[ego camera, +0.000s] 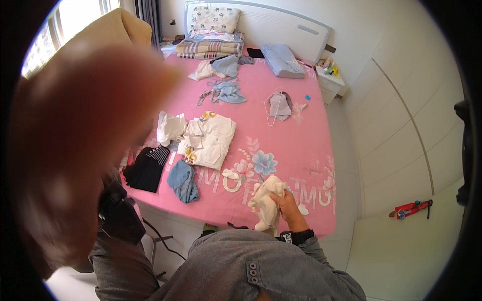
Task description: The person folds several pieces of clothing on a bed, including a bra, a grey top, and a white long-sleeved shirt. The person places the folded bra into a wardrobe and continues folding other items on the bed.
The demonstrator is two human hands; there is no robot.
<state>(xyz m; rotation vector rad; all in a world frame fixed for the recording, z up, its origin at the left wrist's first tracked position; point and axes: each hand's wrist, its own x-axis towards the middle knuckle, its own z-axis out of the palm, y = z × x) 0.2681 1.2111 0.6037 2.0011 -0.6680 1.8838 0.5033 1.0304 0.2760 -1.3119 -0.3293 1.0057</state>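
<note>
Close to the lens and badly blurred, my left hand [90, 128] is raised at the left; its fingers cannot be made out. A tan surface [124, 28] shows behind it at the upper left; whether the hand touches it cannot be told. My right hand [288, 207] grips a bunched cream cloth [269, 201] over the near edge of the bed. Left of that cloth on the pink bedsheet [293, 146] lie a folded white shirt [216, 141] with yellow print, a white cloth [170, 128], a blue folded garment [183, 182] and a black garment [148, 173] with a striped part.
Farther up the bed are light-blue garments [228, 92], a grey cloth [279, 107] with a white wire hanger [269, 117], a blue pillow [282, 62] and folded plaid bedding [209, 49]. A white nightstand [327, 84] stands beyond the right side. A black cable [165, 240] hangs near my legs.
</note>
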